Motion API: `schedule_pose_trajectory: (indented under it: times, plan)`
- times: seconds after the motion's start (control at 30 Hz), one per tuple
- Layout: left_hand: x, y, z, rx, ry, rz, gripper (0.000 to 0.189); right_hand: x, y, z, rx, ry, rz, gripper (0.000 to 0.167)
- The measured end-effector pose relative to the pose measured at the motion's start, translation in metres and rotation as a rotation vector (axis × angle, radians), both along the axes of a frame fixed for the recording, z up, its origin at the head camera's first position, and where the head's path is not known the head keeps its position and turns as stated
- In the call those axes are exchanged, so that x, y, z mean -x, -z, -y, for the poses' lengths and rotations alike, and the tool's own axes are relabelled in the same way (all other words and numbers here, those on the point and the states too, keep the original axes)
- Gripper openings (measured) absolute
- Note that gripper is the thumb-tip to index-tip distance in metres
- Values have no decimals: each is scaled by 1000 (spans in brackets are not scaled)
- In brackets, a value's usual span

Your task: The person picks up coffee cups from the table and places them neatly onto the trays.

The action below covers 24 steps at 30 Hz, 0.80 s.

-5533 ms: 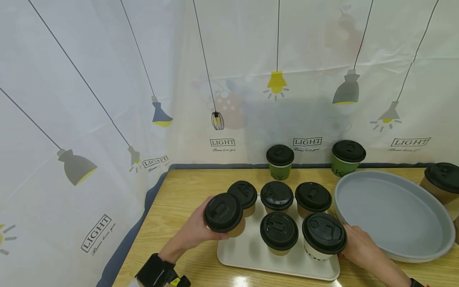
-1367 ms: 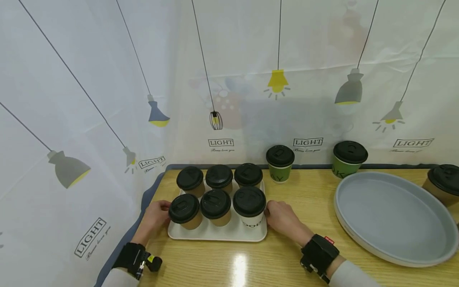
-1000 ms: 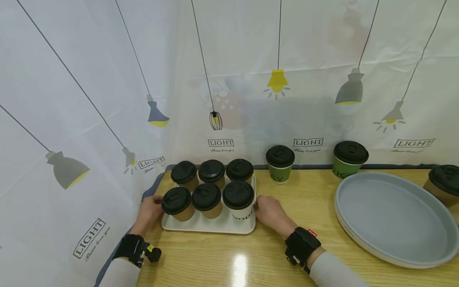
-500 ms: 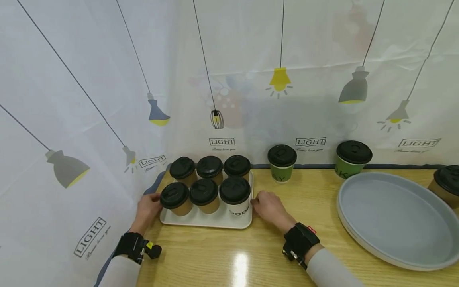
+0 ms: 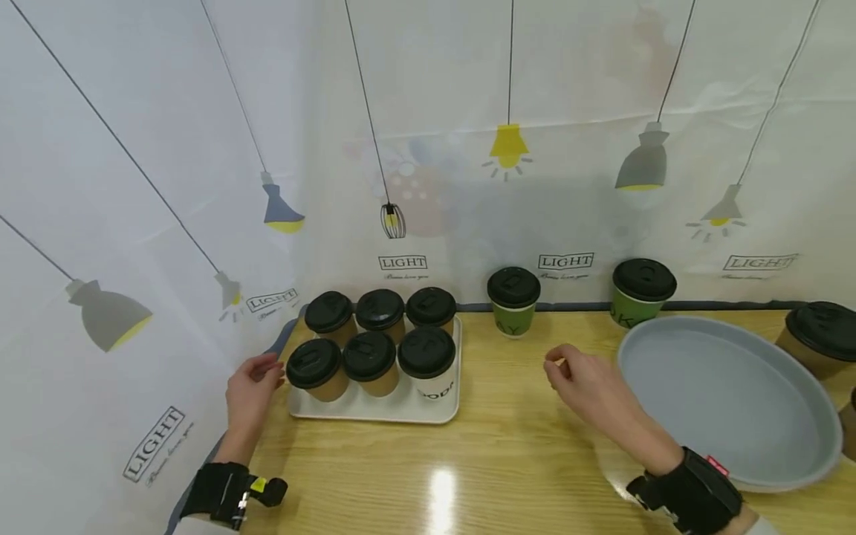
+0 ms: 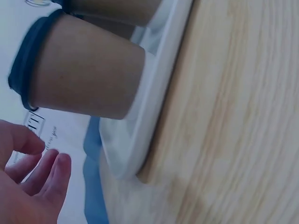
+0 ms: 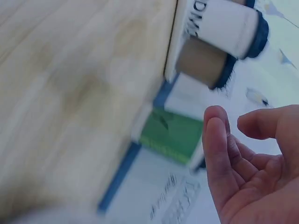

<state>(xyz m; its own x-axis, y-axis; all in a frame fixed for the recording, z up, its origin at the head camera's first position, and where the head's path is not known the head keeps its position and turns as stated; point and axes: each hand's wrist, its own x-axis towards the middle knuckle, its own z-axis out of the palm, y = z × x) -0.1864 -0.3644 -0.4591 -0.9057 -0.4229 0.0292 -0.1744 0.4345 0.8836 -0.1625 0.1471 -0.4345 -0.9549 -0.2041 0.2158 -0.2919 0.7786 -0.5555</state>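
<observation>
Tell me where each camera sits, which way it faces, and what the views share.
Head: on the head, forward and down over the tray; left hand and right hand show.
Left wrist: on that wrist, facing a brown cup on the tray; left fingers show.
Right wrist: on that wrist, facing a green cup, blurred; right fingers show.
Head and right wrist share the white cup.

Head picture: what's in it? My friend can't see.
Six black-lidded cups, five brown and one white, stand in two rows on a white tray. A person's empty left hand is beside it, the empty right hand farther right. Behind are two green cups; at right, a round grey tray.
</observation>
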Motion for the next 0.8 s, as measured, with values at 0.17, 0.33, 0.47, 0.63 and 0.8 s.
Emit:
schedule_pose_trajectory:
  times: [0.17, 0.33, 0.47, 0.63, 0.8]
  plan:
    - [-10, -12, -4, 53, -146, -91, 37, -17, -2, -47, -70, 40, -103, 16]
    - [-22, -28, -15, 119, -242, -215, 36, -33, 4, -88, -111, 86, -18, 20]
    - [-31, -44, -33, 139, -217, -342, 33, -41, 13, -107, -147, 99, 25, 21]
    - [-41, -59, -64, 150, -81, -501, 27, -47, 21, -117, -169, 99, 81, 26]
    - [-46, -64, -101, 164, 140, -633, 25, -51, 29, -118, -178, 88, 113, 28]
